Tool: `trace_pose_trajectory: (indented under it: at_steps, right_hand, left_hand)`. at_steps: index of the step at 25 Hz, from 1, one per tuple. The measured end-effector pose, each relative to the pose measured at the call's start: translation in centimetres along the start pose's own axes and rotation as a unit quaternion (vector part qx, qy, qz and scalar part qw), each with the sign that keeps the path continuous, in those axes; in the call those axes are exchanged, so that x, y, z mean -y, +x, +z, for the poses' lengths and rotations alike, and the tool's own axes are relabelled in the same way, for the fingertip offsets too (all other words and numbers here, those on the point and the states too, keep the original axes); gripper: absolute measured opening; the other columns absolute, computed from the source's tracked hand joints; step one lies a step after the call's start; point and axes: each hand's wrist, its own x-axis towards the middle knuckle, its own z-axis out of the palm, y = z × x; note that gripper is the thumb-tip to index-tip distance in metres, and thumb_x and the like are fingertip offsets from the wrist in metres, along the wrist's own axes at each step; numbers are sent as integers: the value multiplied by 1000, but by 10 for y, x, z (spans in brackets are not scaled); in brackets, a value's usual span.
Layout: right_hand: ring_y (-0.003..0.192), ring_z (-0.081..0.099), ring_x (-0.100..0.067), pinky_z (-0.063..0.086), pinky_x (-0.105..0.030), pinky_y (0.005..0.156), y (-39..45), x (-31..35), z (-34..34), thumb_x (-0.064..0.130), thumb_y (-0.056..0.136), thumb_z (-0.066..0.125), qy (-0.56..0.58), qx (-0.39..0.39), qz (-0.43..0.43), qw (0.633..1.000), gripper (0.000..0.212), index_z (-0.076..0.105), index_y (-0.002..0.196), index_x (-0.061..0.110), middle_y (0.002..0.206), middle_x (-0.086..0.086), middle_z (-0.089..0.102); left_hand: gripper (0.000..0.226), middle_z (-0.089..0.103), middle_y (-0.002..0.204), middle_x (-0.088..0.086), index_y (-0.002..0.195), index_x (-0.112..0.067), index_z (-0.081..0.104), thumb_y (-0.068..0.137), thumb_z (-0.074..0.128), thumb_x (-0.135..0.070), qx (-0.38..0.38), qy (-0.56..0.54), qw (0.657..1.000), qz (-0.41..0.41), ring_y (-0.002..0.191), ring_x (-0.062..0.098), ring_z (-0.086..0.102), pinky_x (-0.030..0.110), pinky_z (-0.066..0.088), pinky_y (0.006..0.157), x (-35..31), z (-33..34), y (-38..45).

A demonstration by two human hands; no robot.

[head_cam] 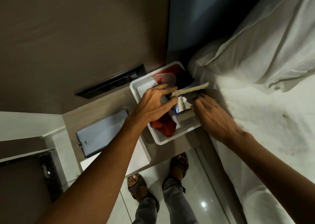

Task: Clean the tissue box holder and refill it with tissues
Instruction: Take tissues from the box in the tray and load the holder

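Left hand (154,102): arm reaching from near left, palm down over the white tray (172,135), fingers pinched on the flap (190,89) of the tissue box (180,107).
Right hand (211,112): blurred, fingers half curled at the box's right side; grip cannot be told.
Tissue box: inside the tray, on the bedside shelf (105,107).
Red cloth (165,125): in the tray, below the left hand.
Bed (255,96): right.
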Motion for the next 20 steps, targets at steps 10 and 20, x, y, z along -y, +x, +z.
trace_pose_trajectory:
  at_steps: [10, 20]
  right_hand:
    - [106, 68, -27, 25, -50, 130, -58, 28, -43, 18, 109, 41, 73, -77, 60, 993, 25, 59, 119, 6, 112, -12, 69]
    - [124, 53, 12, 51, -13, 100, -63, 98, -110, 28, 108, 44, 233, -134, 77, 960, 23, 58, 124, 21, 123, 26, 54]
  left_hand:
    - [67, 47, 164, 1, 152, -30, 56, 94, 53, -62, 7, 5, 1000, -23, 153, 21, 44, 47, 40, 125, -4, 8, -10]
    - [82, 22, 176, 3, 163, -19, 38, 91, 73, -1, 67, -107, 990, -65, 165, 23, 16, 36, 18, 130, 10, 14, -38]
